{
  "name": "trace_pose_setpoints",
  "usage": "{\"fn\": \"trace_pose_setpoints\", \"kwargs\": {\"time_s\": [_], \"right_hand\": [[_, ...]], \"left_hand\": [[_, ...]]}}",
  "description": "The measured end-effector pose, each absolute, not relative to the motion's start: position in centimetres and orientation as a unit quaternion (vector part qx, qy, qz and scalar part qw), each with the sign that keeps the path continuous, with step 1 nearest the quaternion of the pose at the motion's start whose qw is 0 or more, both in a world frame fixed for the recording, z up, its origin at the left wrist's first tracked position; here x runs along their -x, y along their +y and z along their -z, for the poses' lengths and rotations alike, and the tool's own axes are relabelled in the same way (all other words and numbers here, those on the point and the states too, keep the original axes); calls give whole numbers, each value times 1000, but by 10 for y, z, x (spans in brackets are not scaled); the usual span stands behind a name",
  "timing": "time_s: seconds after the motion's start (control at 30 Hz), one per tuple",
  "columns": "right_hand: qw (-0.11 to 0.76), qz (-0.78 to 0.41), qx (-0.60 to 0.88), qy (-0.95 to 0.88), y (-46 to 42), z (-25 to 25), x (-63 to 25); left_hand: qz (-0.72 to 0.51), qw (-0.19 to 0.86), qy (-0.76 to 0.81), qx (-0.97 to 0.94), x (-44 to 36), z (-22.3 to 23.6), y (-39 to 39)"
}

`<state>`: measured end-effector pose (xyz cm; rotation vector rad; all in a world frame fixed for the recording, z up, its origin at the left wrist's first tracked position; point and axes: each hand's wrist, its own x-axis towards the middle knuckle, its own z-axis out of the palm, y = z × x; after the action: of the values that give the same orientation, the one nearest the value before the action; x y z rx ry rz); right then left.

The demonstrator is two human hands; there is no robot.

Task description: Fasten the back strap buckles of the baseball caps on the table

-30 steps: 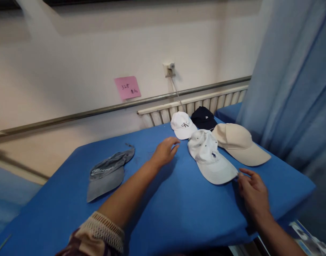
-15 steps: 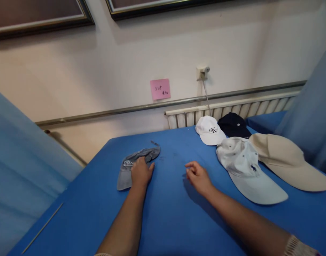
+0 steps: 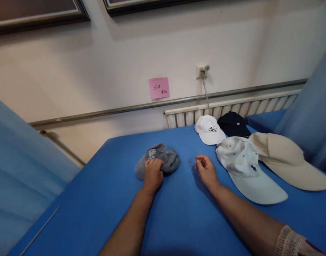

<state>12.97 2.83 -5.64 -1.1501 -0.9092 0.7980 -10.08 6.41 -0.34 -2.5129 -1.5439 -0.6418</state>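
My left hand (image 3: pixel 153 175) is closed on a grey baseball cap (image 3: pixel 142 167) with white lettering on its front. Its fingers press over the near side, and part of the crown is blurred. To the right, my right hand (image 3: pixel 208 171) hovers just above the blue cloth, fingers loosely bent and a little apart, with nothing visible in them. Close beside that hand lies a pale cap (image 3: pixel 239 156) with a small dark emblem, its brim toward the lower right.
Behind the pale cap are a beige long-brimmed cap (image 3: pixel 283 151), a white cap (image 3: pixel 209 129) with black letters and a black cap (image 3: pixel 234 124). A thin stick (image 3: pixel 40 231) lies at the left table edge. Blue curtains (image 3: pixel 24 170) hang at both sides; a radiator (image 3: pixel 189 117) stands behind.
My left hand has moved right with the grey cap, which has turned and looks bunched up. My right hand has shifted slightly right, toward the pale cap.
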Motion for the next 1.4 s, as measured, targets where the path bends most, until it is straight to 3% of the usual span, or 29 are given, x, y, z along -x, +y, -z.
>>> {"fn": "trace_pose_setpoints", "kwargs": {"time_s": [0.17, 0.47, 0.9, 1.03, 1.17, 1.4], "right_hand": [[701, -283, 512, -409, 31, 56, -143], [577, -285, 587, -491, 42, 83, -144], [505, -258, 569, -596, 45, 80, -140], [570, -216, 541, -580, 43, 73, -142], [573, -205, 502, -615, 40, 66, -144], [581, -315, 479, -578, 36, 52, -149]], "left_hand": [[258, 14, -452, 854, 92, 10, 61], [345, -29, -524, 778, 120, 28, 88], [446, -268, -410, 750, 85, 28, 71], [416, -250, -385, 785, 82, 27, 65], [375, -211, -373, 822, 82, 23, 64], [337, -62, -461, 819, 97, 24, 77]]}}
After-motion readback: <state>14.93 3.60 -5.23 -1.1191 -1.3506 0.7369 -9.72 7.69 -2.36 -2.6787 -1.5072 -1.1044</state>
